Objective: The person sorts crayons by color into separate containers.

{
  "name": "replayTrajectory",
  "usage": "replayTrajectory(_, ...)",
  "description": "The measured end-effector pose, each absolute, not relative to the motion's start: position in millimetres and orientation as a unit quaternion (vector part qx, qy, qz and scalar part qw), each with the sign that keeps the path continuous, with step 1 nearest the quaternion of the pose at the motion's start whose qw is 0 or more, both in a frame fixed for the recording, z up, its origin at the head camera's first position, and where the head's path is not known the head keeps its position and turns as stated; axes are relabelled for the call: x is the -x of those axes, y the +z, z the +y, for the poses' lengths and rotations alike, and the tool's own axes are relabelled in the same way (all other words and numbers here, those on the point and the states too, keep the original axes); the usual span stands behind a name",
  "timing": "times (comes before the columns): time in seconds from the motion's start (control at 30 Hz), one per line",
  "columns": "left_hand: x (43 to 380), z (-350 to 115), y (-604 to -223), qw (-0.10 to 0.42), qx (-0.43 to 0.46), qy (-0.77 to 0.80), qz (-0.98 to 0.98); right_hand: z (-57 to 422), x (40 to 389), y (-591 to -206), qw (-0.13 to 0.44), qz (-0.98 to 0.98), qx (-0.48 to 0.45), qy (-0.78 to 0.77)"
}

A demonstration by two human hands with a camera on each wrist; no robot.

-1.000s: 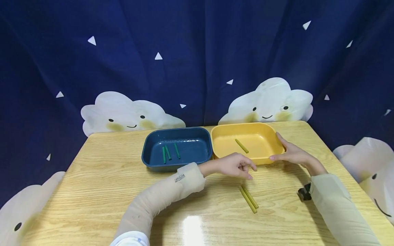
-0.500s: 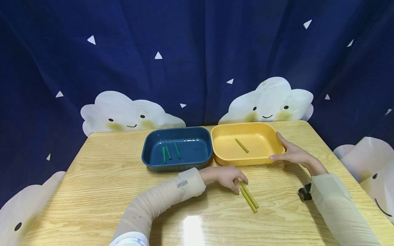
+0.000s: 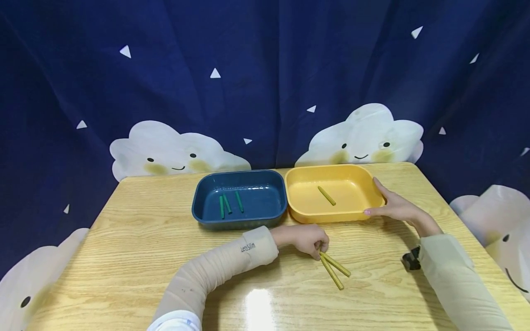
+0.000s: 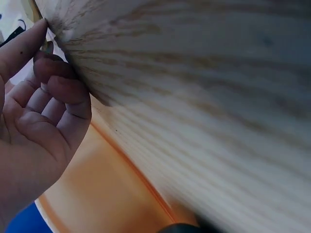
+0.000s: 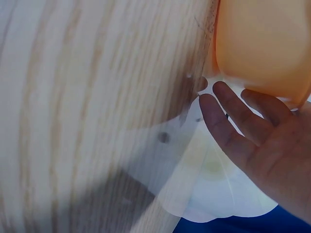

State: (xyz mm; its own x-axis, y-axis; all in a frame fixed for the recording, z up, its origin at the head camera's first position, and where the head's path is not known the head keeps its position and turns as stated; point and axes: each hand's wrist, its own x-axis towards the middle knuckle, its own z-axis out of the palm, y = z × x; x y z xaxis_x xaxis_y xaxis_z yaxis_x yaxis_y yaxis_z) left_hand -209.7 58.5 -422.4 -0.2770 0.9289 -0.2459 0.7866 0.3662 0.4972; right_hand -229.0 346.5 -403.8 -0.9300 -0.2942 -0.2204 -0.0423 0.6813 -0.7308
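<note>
In the head view my left hand (image 3: 308, 239) is just in front of the yellow tray (image 3: 308, 218), thumb and forefinger pinching at the near ends of two slim yellow crayons (image 3: 333, 275) on the table. The crayons spread in a V away from the fingertips; whether both are gripped I cannot tell. The left wrist view shows a yellow stick end (image 4: 35, 7) beside the fingertips of the left hand (image 4: 41, 107). My right hand (image 3: 399, 209) rests against the tray's right end, and its fingers (image 5: 233, 107) look extended in the right wrist view. Another yellow crayon (image 3: 326, 195) lies inside the tray.
A dark blue tray (image 3: 240, 225) stands left of the yellow one, holding three green crayons (image 3: 222, 207). On the wooden table (image 3: 136, 257), a small black object (image 3: 411, 259) is by the right sleeve. A navy curtain (image 3: 248, 69) with clouds hangs behind.
My left hand has come down toward the front from beside the yellow tray and now pinches at the crayons, which have fanned apart. The right hand keeps its place.
</note>
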Motion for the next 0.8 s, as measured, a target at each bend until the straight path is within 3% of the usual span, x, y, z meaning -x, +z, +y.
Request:
replayTrajectory(0.57,210,54,-412,0.265,-0.581,0.198,0.744,348,230,-406,0.16,0.903,0.092,-0.389)
replayTrajectory(0.8,206,52,-409,0.31,-0.552,0.267,0.727,347,230,-405,0.159,0.901,0.098,-0.391)
